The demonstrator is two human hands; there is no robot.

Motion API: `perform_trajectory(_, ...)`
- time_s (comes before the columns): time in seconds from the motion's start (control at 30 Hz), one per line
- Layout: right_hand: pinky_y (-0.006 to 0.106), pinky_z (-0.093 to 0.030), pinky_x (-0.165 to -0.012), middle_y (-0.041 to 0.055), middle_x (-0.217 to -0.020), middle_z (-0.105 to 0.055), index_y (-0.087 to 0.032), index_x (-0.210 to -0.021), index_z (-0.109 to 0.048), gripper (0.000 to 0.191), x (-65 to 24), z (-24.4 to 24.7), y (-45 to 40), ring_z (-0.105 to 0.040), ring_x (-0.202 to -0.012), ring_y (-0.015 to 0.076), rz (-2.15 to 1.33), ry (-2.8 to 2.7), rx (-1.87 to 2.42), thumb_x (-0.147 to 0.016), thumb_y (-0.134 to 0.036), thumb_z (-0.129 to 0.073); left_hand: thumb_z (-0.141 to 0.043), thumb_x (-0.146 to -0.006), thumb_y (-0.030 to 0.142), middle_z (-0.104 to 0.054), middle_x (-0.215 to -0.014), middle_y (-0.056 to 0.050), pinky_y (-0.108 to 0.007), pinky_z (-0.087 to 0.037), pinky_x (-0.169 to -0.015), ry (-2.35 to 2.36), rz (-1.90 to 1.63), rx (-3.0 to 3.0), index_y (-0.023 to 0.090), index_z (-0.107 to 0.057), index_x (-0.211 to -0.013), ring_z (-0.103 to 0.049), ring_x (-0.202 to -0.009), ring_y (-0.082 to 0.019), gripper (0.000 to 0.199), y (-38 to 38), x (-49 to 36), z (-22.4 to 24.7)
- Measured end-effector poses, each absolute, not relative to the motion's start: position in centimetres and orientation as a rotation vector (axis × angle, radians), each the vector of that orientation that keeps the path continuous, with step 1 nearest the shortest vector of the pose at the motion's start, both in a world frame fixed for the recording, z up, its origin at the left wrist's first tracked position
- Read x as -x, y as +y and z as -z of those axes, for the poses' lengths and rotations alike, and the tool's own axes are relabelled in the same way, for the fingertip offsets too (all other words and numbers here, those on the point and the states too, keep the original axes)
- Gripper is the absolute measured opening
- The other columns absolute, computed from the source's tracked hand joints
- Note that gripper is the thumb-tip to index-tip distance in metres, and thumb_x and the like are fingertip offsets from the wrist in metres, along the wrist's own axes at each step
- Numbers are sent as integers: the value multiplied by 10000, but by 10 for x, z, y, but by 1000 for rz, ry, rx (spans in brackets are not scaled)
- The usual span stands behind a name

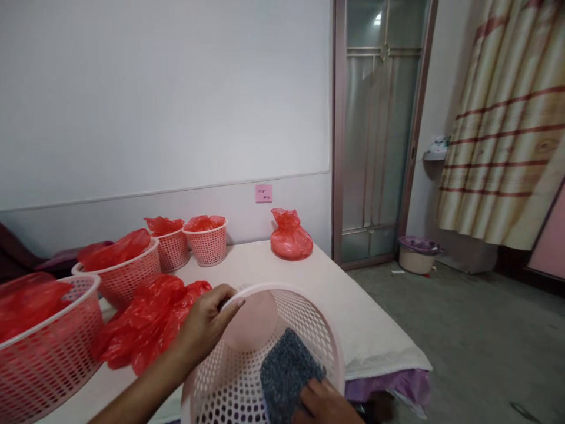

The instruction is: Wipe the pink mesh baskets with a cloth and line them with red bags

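A pale pink plastic basket [247,371] with a perforated wall is tilted so that its opening faces me. My left hand [212,315] grips its rim at the upper left, thumb over the edge. Inside the basket, my right hand [324,400] holds a dark grey-blue cloth [286,371] against the wall. Part of the right hand's fingers is hidden at the bottom of the view. Beside my left forearm lies a heap of crumpled red plastic bags [154,312].
Several pink baskets with red bags in them, such as the large one [53,353], line the left side. A tied red bag [291,238] sits near the white-covered surface's [353,318] far edge. A glass door [379,135] and a lidless bin [417,256] stand beyond.
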State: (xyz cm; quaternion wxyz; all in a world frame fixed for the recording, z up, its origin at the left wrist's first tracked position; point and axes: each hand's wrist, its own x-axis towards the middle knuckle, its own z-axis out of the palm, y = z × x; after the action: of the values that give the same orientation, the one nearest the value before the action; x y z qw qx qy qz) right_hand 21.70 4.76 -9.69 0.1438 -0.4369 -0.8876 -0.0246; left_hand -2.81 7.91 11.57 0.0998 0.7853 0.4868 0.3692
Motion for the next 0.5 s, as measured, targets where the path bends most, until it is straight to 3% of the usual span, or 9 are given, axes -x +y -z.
perform_trajectory(0.13,362,-433,-725,46,-849,-678,-225,-777,-647,107,-228,66,47,-602,-814,255,-60,-2444,1262,-745,-129,-613,-538,-881,442,-553,-715,21,-239,-424,-609,1407,-1365,-1872,199,-611,-794,-518,-672,-141,268,53,36,-79)
perform_trajectory(0.23,353,-448,-793,43,-928,-688,-213,-883,-668,226,-221,32,45,-610,-899,244,-675,-1975,1165,-727,-121,-531,-639,-807,460,-527,-670,41,-209,-396,-569,1389,-1560,-1543,201,-624,-768,-480,-629,-118,263,39,35,-67)
perform_trajectory(0.3,352,-464,-824,35,-916,-702,-194,-924,-659,198,-212,14,46,-632,-901,236,-1073,-1488,1059,-762,-207,-545,-675,-767,490,-519,-650,50,-192,-383,-541,1406,-1704,-1349,196,-606,-749,-456,-599,-104,303,34,34,-65)
perform_trajectory(0.4,368,-504,-773,19,-842,-714,-190,-1029,-609,353,-197,-4,51,-672,-808,236,-1413,-743,940,-728,-361,-674,-707,-715,536,-526,-636,55,-180,-389,-531,1447,-1853,-1124,193,-585,-747,-452,-586,-97,365,30,30,-56)
perform_trajectory(0.5,343,-529,-670,-3,-821,-716,-223,-1125,-553,543,-176,-19,54,-685,-723,219,-1455,-357,823,-641,-359,-759,-708,-681,587,-528,-600,56,-187,-406,-530,1510,-1905,-960,196,-573,-761,-466,-575,-105,422,21,22,-36)
